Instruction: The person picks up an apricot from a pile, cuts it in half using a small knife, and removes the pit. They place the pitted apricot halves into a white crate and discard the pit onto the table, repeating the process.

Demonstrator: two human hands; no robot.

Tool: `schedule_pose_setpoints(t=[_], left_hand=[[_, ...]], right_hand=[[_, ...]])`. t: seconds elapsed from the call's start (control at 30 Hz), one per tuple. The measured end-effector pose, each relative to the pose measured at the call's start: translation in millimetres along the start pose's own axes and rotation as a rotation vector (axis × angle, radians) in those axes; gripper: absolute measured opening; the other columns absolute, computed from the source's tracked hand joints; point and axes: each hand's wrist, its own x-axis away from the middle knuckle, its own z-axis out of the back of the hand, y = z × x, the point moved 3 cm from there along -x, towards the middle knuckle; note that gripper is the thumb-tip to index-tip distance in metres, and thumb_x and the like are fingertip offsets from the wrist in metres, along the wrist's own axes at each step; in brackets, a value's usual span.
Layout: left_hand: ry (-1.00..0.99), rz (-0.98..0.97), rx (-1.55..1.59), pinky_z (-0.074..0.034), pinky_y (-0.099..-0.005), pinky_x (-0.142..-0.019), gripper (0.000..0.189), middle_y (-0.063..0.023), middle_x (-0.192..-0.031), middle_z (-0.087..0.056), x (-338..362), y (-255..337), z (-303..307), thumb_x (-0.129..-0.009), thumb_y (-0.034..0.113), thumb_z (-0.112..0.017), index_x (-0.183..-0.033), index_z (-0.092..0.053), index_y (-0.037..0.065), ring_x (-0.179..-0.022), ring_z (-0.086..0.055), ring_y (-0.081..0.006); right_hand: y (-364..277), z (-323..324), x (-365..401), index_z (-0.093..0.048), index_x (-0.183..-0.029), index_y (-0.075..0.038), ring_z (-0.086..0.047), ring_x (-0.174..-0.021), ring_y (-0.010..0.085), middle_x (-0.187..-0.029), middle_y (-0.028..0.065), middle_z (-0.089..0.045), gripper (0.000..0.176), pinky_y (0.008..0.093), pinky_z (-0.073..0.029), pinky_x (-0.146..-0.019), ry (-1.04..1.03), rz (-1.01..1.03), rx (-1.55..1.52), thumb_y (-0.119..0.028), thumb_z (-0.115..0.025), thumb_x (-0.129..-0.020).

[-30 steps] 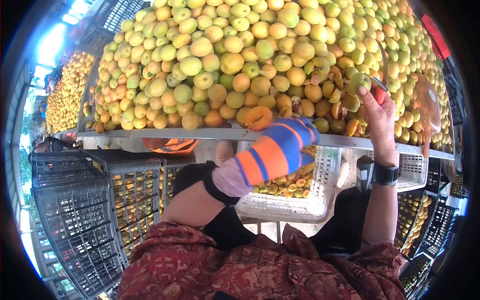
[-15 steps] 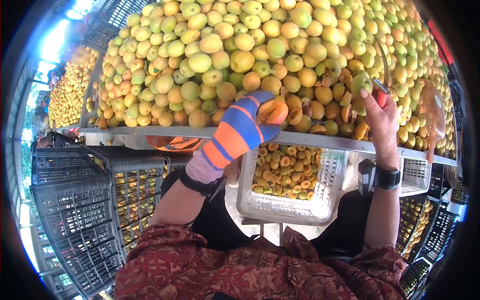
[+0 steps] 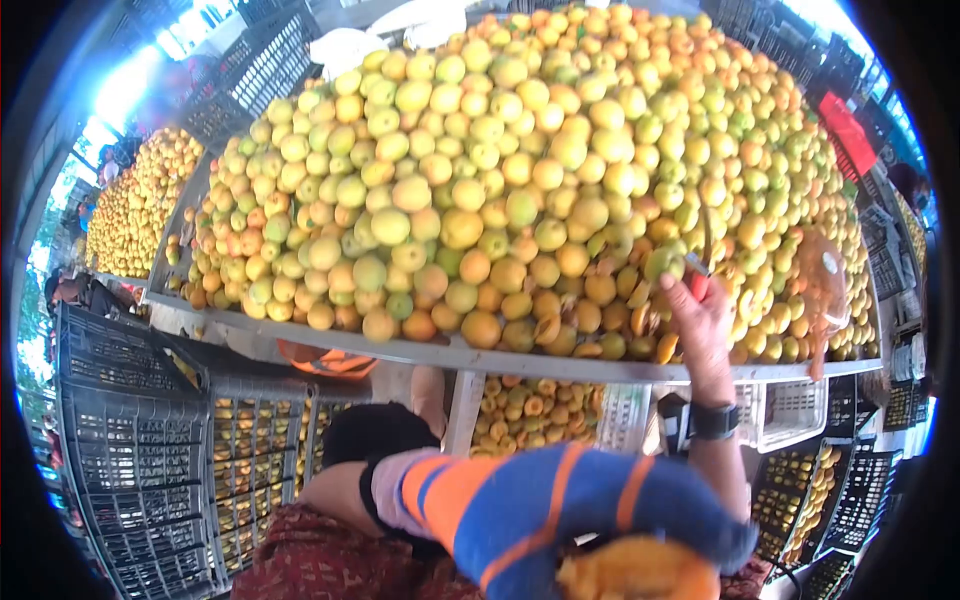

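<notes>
Blue-and-orange-gloved, clasping orange fruit [image 3: 645,575] in left fingers [image 3: 680,510], pinching round green fruit [image 3: 661,263] and red-handled curved knife [image 3: 697,286] in right fingers [image 3: 681,303] over the counter's front edge [image 3: 480,360], risking nicks through loosened grip.

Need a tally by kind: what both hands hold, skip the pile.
Orange fruit, in the gloved left hand: 1
Green fruit, in the bare right hand: 1
Red-handled knife, also in the right hand: 1
Total: 3
</notes>
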Motion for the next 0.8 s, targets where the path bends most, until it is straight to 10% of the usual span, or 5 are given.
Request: schedule_pose_setpoints(t=[0.8], left_hand=[[-0.03, 0.111, 0.315, -0.042, -0.0368, -0.092, 0.075, -0.0143, -0.12, -0.05, 4.5, 6.2, -33.4, -0.078, 0.038, -0.066, -0.133, -0.029, 0.002, -0.112, -0.05, -0.024]], right_hand=[[9.3, -14.8, -4.1, -0.059, -0.102, 0.001, -0.051, -0.072, 0.0067, -0.081, -0.0006, -0.06, 0.034, 0.021, -0.043, -0.066, -0.041, -0.055, 0.01, -0.024, -0.069, -0.081]])
